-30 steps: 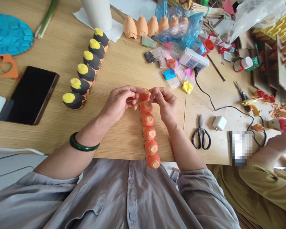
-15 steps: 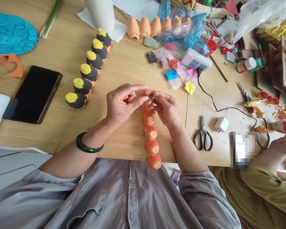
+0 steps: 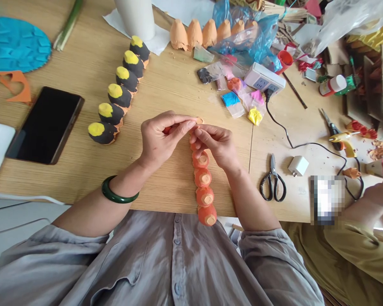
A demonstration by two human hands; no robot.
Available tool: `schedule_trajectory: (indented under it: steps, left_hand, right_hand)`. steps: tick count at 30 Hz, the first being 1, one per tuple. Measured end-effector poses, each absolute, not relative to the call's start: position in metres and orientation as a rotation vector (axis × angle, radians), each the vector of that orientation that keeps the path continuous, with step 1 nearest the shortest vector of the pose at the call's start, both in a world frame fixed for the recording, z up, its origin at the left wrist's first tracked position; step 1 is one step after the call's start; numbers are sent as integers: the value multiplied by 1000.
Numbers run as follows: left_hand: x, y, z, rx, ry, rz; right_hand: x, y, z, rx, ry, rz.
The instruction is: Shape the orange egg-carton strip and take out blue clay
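Note:
A row of egg-carton cups (image 3: 207, 198) coated in orange clay lies lengthwise before me, its near end over the table edge. Pale round tips are uncovered on the cups. Above the row's far end, my left hand (image 3: 161, 135) is closed, thumb and index finger pinched. A lump of orange clay (image 3: 167, 129) shows in its curled fingers. My right hand (image 3: 218, 143) is closed too, its pinched fingertips meeting the left ones at a tiny orange bit. The hands partly cover the far cups.
To the left stand a black-and-yellow cup row (image 3: 118, 93) and a phone (image 3: 46, 124). Scissors (image 3: 272, 180), a white adapter (image 3: 298, 165), a power strip (image 3: 264, 78) and clay packets (image 3: 231, 100) lie right. A bare cup row (image 3: 194, 33) stands behind. Another person's arm (image 3: 367, 204) rests far right.
My left thumb and index finger have closed together, and the right fingertips have shifted slightly left and down. More of the row's far end shows. The cup row stays in place.

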State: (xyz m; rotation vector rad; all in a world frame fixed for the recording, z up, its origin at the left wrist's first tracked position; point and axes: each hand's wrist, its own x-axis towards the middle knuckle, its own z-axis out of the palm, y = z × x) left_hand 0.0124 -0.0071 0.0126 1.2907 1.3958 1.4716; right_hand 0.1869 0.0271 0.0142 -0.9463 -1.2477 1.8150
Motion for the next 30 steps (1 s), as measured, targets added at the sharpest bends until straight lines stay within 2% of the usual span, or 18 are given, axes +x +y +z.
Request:
schedule_trajectory:
  steps: [7,24,30]
  left_hand:
    - [14,-2,19,1247,1305,1322]
    - [5,1,10,1472,1326,1280]
    - [6,0,5,1524,1340,1314]
  right_hand:
    - [189,29,11,-963,-1262,1813]
    - [197,34,16,-859,-1253,2031]
    - [195,34,16,-891,-1247,2016]
